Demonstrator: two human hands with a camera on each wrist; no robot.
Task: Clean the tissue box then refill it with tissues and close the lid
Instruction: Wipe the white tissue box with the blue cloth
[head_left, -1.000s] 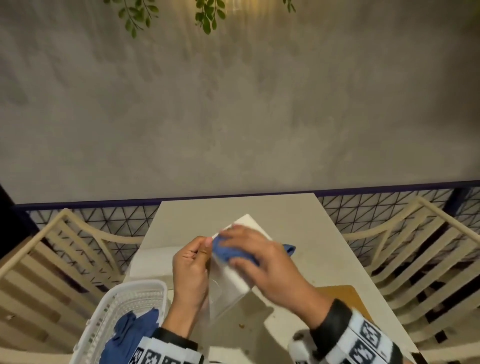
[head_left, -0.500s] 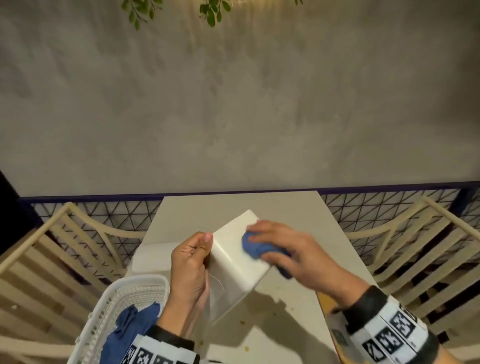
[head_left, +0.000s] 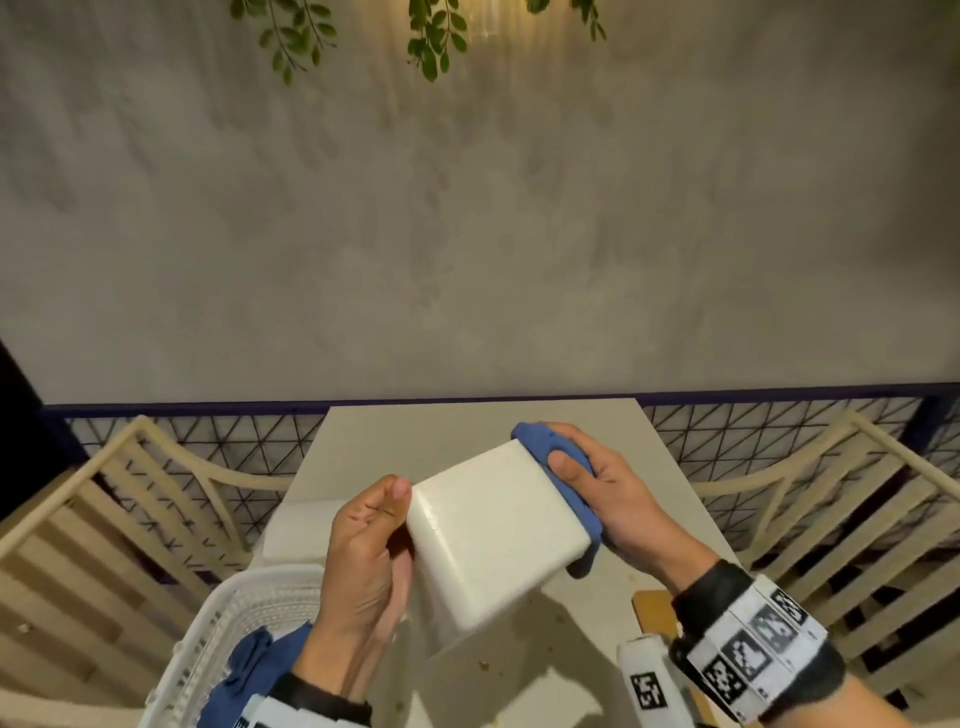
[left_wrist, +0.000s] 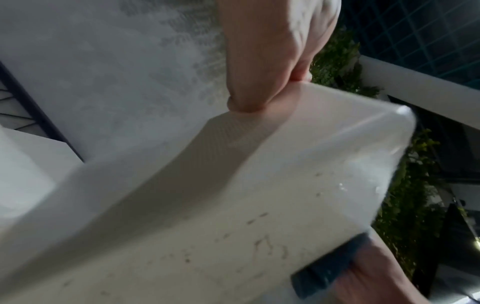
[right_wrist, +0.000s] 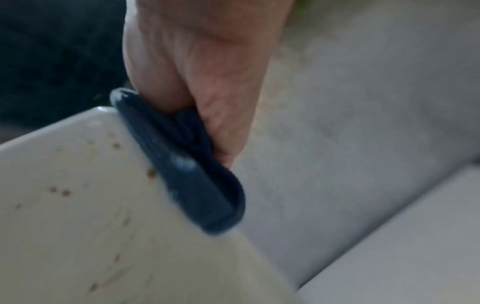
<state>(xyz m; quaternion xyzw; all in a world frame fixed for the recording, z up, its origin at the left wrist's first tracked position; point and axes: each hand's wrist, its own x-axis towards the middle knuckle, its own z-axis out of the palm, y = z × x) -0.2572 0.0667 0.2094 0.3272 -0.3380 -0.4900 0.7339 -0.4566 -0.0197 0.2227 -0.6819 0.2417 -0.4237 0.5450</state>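
Cloth (head_left: 563, 486) now behind box (head_left: 498, 530), half-hidden

The white tissue box (head_left: 498, 525) sits tilted up off the table, held at its left edge, smooth with rounded corners and small brown specks underneath. A folded blue cloth (head_left: 563, 488) is pressed flat against its right side.

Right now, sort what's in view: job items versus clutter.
In use:
- tissue box, gripped by left hand
- blue cloth, pressed against its side by right hand

Lying about:
- white basket holding blue cloths
- chairs
- hanging leaves
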